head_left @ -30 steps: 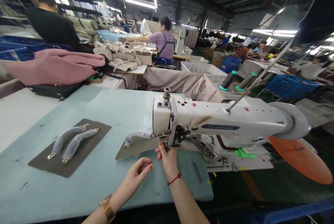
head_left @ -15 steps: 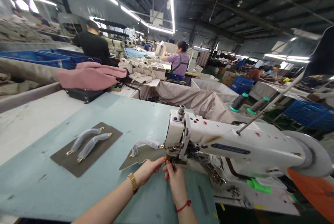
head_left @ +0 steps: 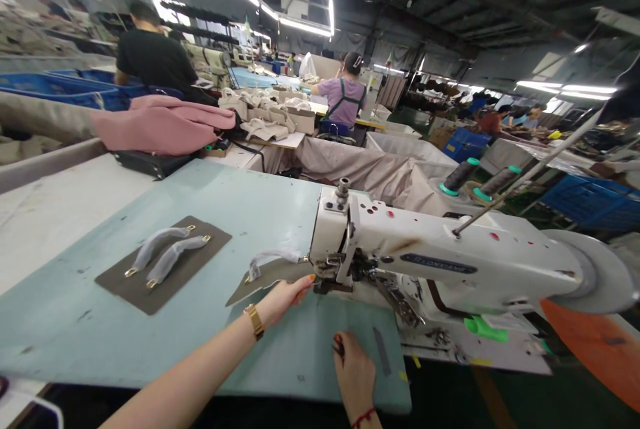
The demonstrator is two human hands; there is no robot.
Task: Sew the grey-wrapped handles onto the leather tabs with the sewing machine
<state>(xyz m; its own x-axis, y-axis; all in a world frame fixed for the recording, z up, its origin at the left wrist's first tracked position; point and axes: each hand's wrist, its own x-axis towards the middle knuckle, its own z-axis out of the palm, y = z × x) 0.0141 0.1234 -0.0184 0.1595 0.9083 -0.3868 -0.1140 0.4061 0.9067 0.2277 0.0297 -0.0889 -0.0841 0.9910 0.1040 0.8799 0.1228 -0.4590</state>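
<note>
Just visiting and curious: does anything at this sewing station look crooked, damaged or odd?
Little stands out. The sewing machine has brownish stains on its white body, and the grey panel under the left hand lies at an angle.
</note>
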